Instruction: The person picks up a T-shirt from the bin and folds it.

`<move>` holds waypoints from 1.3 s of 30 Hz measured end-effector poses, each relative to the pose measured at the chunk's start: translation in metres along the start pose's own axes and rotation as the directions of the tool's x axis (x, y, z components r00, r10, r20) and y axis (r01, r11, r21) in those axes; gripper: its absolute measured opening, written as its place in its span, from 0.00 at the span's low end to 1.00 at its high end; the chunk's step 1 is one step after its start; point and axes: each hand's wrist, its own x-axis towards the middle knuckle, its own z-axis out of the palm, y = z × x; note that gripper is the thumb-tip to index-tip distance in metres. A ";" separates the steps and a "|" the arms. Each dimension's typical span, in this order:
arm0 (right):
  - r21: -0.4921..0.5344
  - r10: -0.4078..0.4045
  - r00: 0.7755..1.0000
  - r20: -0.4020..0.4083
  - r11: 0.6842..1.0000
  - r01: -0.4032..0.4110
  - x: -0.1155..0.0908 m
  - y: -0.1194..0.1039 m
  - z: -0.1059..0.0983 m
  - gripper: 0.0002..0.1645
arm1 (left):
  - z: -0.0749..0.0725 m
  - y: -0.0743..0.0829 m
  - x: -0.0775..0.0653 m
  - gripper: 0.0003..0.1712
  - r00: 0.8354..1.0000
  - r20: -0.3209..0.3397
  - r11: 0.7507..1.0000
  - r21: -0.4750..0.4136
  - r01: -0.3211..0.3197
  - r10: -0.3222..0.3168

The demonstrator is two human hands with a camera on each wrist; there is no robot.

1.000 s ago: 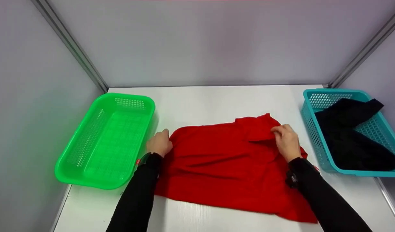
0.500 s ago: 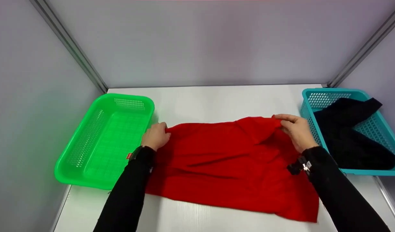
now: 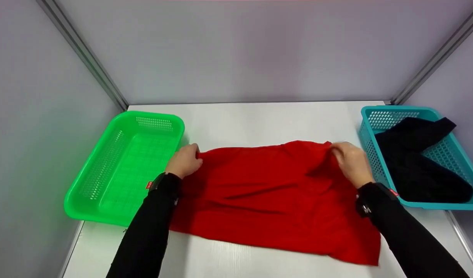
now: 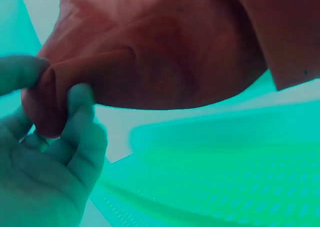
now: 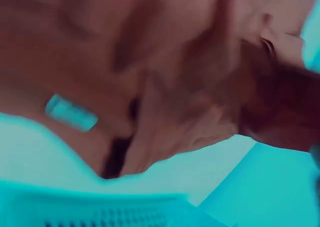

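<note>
A red garment (image 3: 259, 208) lies spread on the white table, with wrinkles across its middle. At its far left corner my left hand (image 3: 183, 160) pinches the edge; the left wrist view shows thumb and fingers closing on a fold of the fabric (image 4: 165, 62). My right hand (image 3: 352, 162) grips the far right edge, where the cloth is lifted and creased. Up close in the right wrist view, the garment (image 5: 75, 47) is blurred and carries a small pale label (image 5: 70, 113). Most of the right fingers are hidden there.
A green basket (image 3: 73, 193) stands to the left, close to my left forearm. To the right is a blue basket (image 3: 387, 170) with black cloth (image 3: 421, 166) in it. Grey panels (image 3: 259, 50) enclose the white table (image 3: 240, 123) at the back and sides.
Both hands have moved outward and slightly away from me, stretching the garment's far edge. My right hand has shifted its hold to the far right edge, and the raised flap there lies straighter.
</note>
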 end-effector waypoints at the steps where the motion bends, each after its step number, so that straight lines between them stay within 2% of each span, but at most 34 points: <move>1: 0.097 0.118 0.993 0.021 0.988 -0.119 0.006 -0.002 -0.004 0.08 | -0.002 0.001 -0.001 0.08 1.000 -0.019 1.000 0.012 0.020 -0.020; 2: 0.212 0.229 0.972 0.049 0.949 -0.235 0.013 -0.004 -0.009 0.10 | -0.004 0.002 -0.001 0.07 0.998 -0.046 0.999 0.024 0.034 -0.033; 3: 0.329 0.327 0.941 0.081 0.883 -0.335 0.021 -0.007 -0.013 0.10 | -0.007 0.003 -0.001 0.07 0.997 -0.070 0.998 0.031 0.046 -0.044; 5: 0.536 0.477 0.865 0.157 0.694 -0.481 0.036 -0.011 -0.023 0.10 | -0.013 0.005 -0.001 0.06 0.992 -0.118 0.997 0.041 0.059 -0.054; 6: 0.615 0.513 0.837 0.189 0.602 -0.509 0.044 -0.013 -0.027 0.10 | -0.015 0.005 0.000 0.06 0.988 -0.142 0.997 0.041 0.059 -0.053; 7: 0.687 0.524 0.827 0.202 0.526 -0.501 0.051 -0.015 -0.030 0.08 | -0.018 0.006 0.000 0.06 0.985 -0.166 0.998 0.036 0.059 -0.052; 8: 0.735 0.523 0.830 0.195 0.482 -0.477 0.059 -0.016 -0.033 0.08 | -0.020 0.006 0.002 0.05 0.981 -0.189 0.998 0.030 0.059 -0.053; 10: 0.802 0.510 0.843 0.169 0.426 -0.418 0.073 -0.020 -0.037 0.09 | -0.023 0.006 0.004 0.05 0.970 -0.236 0.998 0.014 0.065 -0.060; 14: 0.867 0.470 0.874 0.126 0.375 -0.327 0.099 -0.030 -0.046 0.09 | -0.027 0.006 0.008 0.05 0.939 -0.335 0.996 -0.042 0.074 -0.084; 18: 0.918 0.411 0.903 0.123 0.298 -0.260 0.118 -0.041 -0.057 0.05 | -0.031 0.007 0.009 0.06 0.905 -0.412 0.992 -0.113 0.062 -0.104; 20: 0.933 0.393 0.910 0.132 0.260 -0.248 0.122 -0.047 -0.061 0.03 | -0.033 0.007 0.009 0.05 0.893 -0.436 0.990 -0.131 0.055 -0.107; 22: 0.938 0.403 0.902 0.156 0.226 -0.263 0.122 -0.052 -0.064 0.04 | -0.033 0.007 0.008 0.05 0.892 -0.439 0.990 -0.133 0.052 -0.106; 27: 0.937 0.474 0.857 0.203 0.161 -0.311 0.098 -0.053 -0.064 0.06 | -0.029 0.005 0.000 0.04 0.934 -0.357 0.999 -0.044 -0.016 -0.001; 30: 0.921 0.476 0.846 0.242 0.160 -0.354 0.072 -0.045 -0.064 0.09 | -0.024 0.003 -0.008 0.03 0.951 -0.294 0.995 0.046 -0.087 0.096; 33: 0.873 0.456 0.847 0.273 0.252 -0.417 0.041 -0.035 -0.068 0.11 | -0.018 0.001 -0.019 0.04 0.953 -0.239 0.976 0.157 -0.150 0.185; 36: 0.843 0.424 0.859 0.286 0.315 -0.436 0.009 -0.023 -0.074 0.11 | -0.009 -0.003 -0.031 0.06 0.942 -0.211 0.943 0.264 -0.201 0.260; 37: 0.839 0.412 0.864 0.290 0.325 -0.436 -0.002 -0.018 -0.075 0.10 | -0.005 -0.004 -0.035 0.07 0.936 -0.210 0.931 0.296 -0.213 0.281; 38: 0.848 0.400 0.866 0.301 0.302 -0.435 -0.012 -0.014 -0.076 0.09 | -0.001 -0.006 -0.039 0.07 0.932 -0.207 0.919 0.325 -0.222 0.298; 39: 0.861 0.393 0.863 0.317 0.263 -0.436 -0.021 -0.009 -0.076 0.08 | 0.003 -0.008 -0.042 0.07 0.927 -0.208 0.907 0.355 -0.227 0.313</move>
